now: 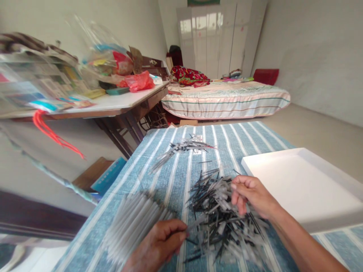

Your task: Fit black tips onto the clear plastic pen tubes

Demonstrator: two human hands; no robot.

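My left hand (163,241) is closed in a pinch, with a thin black stick (192,241) poking out from its fingertips. Under and beside it, long grey translucent sticks (136,223) lie side by side in a neat bundle. Over the heap of loose pieces (224,226), my right hand (251,194) has thumb and forefinger pressed together; what they grip is too small to make out. The heap mixes thin black sticks with short greyish, see-through strips or sleeves. Farther back lies a smaller bunch of black and grey pieces (190,145), partly over a printed white label (197,150).
A blue-and-white striped cloth (227,139) covers the table. A shallow white tray (300,185) stands at the right. On the left, a cluttered desk (113,105) holds plastic bags, with red cords (53,132) hanging down. Behind are a bed (227,100) and a wardrobe (212,45).
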